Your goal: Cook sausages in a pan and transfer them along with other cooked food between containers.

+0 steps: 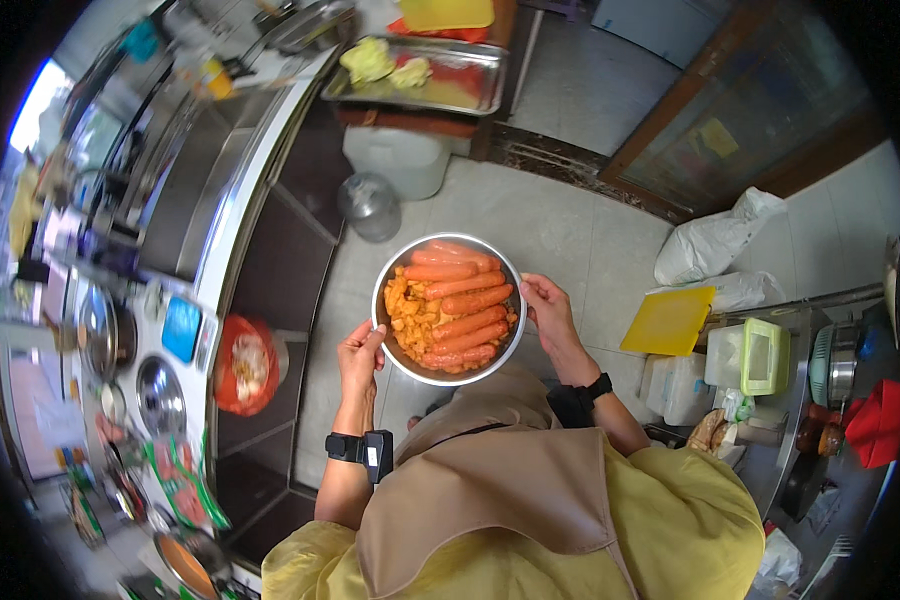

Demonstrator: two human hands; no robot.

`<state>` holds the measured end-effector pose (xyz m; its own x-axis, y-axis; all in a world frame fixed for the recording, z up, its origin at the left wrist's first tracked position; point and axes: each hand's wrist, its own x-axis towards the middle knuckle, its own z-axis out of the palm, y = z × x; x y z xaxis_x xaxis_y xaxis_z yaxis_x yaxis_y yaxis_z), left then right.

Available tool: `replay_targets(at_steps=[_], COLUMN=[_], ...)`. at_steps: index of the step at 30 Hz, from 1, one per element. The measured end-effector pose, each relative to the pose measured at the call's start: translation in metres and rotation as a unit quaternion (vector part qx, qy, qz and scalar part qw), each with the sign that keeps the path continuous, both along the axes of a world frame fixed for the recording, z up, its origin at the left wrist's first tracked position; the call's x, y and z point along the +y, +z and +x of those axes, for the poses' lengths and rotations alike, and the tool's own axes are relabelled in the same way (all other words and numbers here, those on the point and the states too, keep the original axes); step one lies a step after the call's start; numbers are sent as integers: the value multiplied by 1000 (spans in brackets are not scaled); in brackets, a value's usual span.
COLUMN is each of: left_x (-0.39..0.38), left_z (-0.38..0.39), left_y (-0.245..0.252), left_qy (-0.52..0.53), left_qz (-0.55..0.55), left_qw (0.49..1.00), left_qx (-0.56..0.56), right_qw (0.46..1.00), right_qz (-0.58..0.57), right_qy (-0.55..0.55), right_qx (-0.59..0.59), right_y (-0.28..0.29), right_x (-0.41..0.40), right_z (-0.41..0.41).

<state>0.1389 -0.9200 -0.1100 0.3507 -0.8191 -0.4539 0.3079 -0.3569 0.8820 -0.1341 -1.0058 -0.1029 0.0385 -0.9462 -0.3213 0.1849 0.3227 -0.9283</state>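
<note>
A round metal bowl (376, 319) is held out in front of my brown apron, above the tiled floor. Several orange-red sausages (471, 301) lie side by side in it, over orange diced food (412, 319) that shows mostly at the left. My left hand (361, 351) pinches the rim at the lower left, thumb on top. On the right side, my right hand (549, 306) grips the rim with thumb and fingers. The undersides of the bowl and the fingers beneath it are hidden.
Left runs a counter with a sink (187, 187), a blue-topped scale (183, 330) and a metal lid (160, 394). A red-lined bin (246, 364) hangs at its front. Ahead, a metal tray (457, 101) holds pale leafy pieces. Right are a yellow board (667, 321) and a shelf with containers (765, 356).
</note>
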Motion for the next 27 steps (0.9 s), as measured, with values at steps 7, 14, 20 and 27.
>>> replay_targets(at_steps=[7, 14, 20, 27], left_x=[-197, -378, -551, -753], left_z=[-105, -188, -248, -304], left_y=[29, 39, 44, 68], left_qy=[-95, -184, -213, -274], left_qz=[-15, -43, -54, -77], left_qw=[995, 981, 973, 956], left_qx=[17, 50, 77, 65], right_qw=[996, 981, 969, 952], right_qz=[-39, -65, -66, -13], right_qy=[-79, -181, -238, -306], right_qx=[1, -24, -9, 5], right_y=[31, 64, 42, 74], right_x=[-138, -276, -429, -602], right_z=[-116, -201, -265, -314])
